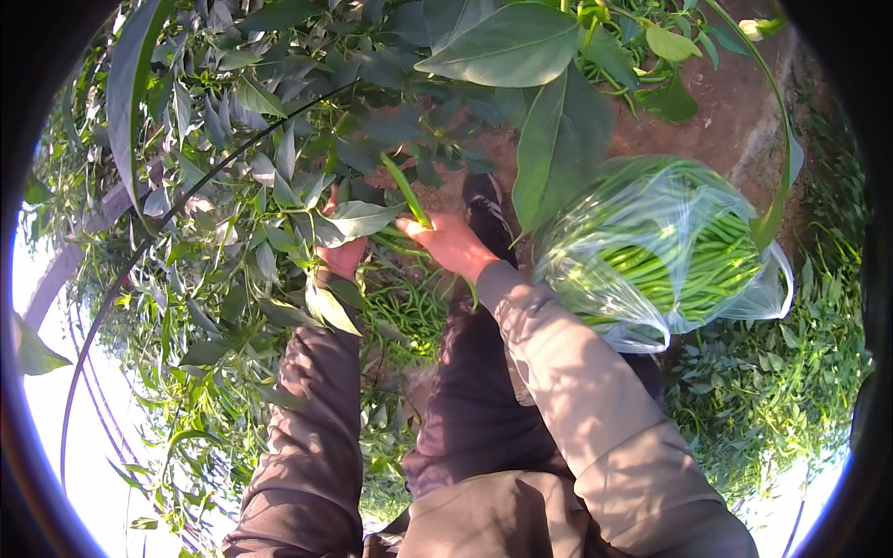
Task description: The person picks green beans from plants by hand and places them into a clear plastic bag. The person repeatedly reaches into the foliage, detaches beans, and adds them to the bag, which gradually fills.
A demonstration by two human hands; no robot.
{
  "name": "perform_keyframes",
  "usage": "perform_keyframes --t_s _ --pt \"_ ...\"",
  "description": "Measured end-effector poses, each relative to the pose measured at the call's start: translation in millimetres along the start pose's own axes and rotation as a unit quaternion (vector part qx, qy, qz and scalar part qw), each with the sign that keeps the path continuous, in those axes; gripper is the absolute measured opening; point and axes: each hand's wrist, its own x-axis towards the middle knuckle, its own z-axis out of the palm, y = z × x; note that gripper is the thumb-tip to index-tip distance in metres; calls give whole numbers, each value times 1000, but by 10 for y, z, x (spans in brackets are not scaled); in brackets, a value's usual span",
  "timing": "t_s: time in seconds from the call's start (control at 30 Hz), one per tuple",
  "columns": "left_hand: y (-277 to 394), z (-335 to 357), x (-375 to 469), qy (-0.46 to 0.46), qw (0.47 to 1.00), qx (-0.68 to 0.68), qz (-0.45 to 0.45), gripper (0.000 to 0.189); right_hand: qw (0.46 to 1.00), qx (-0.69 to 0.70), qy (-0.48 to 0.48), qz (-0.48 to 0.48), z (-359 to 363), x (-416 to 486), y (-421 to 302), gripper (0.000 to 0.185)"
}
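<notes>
My right hand [453,240] is closed around a small bunch of long green chili peppers [407,192]. One pepper sticks up past the thumb, and others poke out to the left beneath the fingers. Just left of it, my left hand [344,257] reaches in among the leaves of a pepper plant [279,195]. Foliage covers much of that hand, so whether its fingers grip anything is hidden. To the right of my forearm, a clear plastic bag [663,251] bulges with green chili peppers [698,261], its handles loose at the lower side.
Large pepper leaves [509,49] hang close to the camera at the top. A thin dark cord [230,157] slants through the plants on the left. My shoe [485,209] stands on bare reddish soil [698,139]. More pepper plants [760,376] grow at the right.
</notes>
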Motion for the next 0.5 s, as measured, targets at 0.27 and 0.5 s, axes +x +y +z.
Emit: perform_keyframes --t_s 0.27,0.5 --pt "141 -145 -281 -45 999 14 -23 42 982 -156 51 -98 125 -351 194 38" --pt "246 51 -418 -38 998 42 -24 41 997 71 -1 36 334 -779 185 39"
